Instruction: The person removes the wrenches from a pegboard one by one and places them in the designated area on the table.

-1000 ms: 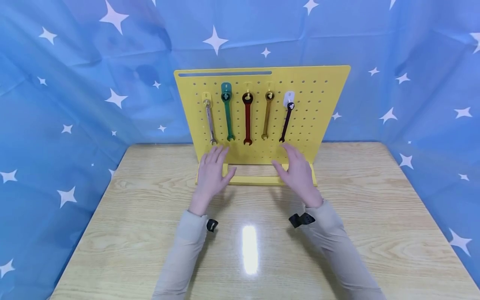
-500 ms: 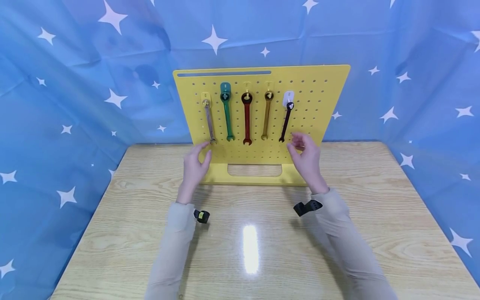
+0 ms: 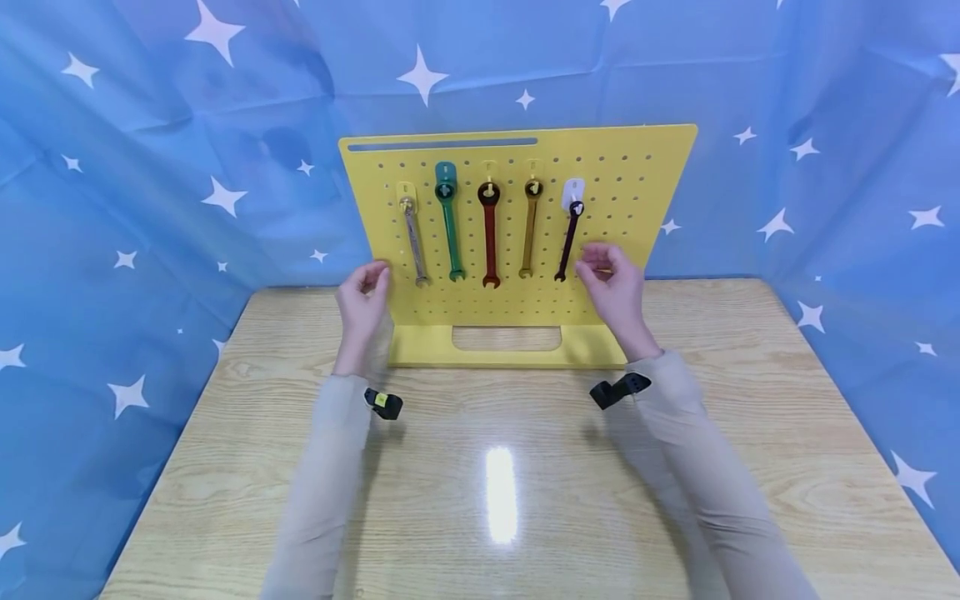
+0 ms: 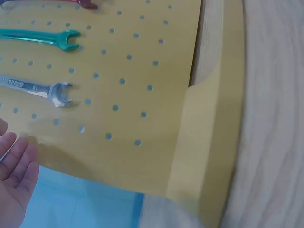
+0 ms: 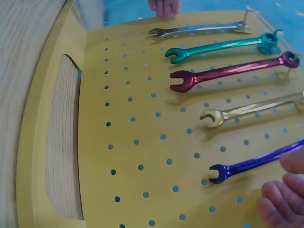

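Several combination wrenches hang on a yellow pegboard (image 3: 622, 225): a silver wrench (image 3: 416, 246), a green wrench (image 3: 451, 233), a red wrench (image 3: 491, 242), a gold wrench (image 3: 529, 233) and a purple wrench (image 5: 251, 164). My left hand (image 3: 362, 304) is at the board's left edge, fingers loosely bent, fingertips overlapping the edge, nearest the silver wrench. In the left wrist view its fingers (image 4: 21, 161) show no tool between them. Beside the lower part of the purple wrench is my right hand (image 3: 615, 292), fingers loosely curled. Its thumb (image 5: 293, 160) overlaps the shank in the right wrist view.
The pegboard stands on a wooden table (image 3: 450, 467), its base (image 3: 420, 346) having a cut-out (image 3: 506, 338). White hooks and coloured holders carry the wrenches. A blue star-patterned cloth (image 3: 187, 167) hangs behind and at both sides.
My left hand has moved left and up, from below the silver wrench to the board's left edge. My right hand has risen and shifted right, its fingers more bent. The wrenches hang as before.
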`<action>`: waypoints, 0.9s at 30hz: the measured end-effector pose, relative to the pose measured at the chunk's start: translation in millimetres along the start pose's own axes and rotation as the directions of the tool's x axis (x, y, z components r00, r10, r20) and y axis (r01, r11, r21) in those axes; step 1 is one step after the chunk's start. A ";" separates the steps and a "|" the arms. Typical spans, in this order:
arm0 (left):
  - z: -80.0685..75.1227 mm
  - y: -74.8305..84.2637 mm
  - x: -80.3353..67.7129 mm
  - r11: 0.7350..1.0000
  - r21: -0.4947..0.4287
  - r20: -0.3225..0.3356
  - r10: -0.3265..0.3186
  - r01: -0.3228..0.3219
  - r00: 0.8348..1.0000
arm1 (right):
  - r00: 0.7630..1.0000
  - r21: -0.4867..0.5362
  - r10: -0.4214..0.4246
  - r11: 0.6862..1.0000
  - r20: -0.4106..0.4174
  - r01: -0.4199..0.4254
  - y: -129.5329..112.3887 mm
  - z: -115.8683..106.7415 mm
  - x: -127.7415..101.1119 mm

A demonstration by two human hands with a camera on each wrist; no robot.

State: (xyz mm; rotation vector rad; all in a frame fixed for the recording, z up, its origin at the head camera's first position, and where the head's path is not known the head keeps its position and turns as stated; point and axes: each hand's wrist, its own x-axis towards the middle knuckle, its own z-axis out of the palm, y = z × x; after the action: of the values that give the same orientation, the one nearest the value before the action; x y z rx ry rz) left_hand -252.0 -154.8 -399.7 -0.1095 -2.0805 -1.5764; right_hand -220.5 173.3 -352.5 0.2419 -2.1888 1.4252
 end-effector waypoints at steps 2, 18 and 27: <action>-2.9 10.2 2.1 1.000 0.001 -0.005 -0.004 0.004 1.000 | 1.000 -0.007 0.000 1.000 0.008 0.000 -3.4 -0.9 1.6; -11.8 -9.1 32.3 0.968 -0.156 -0.068 -0.210 0.197 0.975 | 0.997 -0.009 0.054 0.999 0.047 -0.054 33.3 5.1 18.1; -13.6 -11.0 41.3 0.832 -0.402 0.122 -0.366 0.383 0.923 | 0.993 0.006 0.092 0.996 0.068 -0.092 28.0 3.9 20.1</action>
State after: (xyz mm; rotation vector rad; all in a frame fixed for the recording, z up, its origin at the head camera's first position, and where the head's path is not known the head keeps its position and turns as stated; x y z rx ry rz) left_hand -286.8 -180.8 -388.2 0.1299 -1.8313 -2.2667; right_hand -250.4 184.5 -366.0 0.1978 -2.2751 1.4975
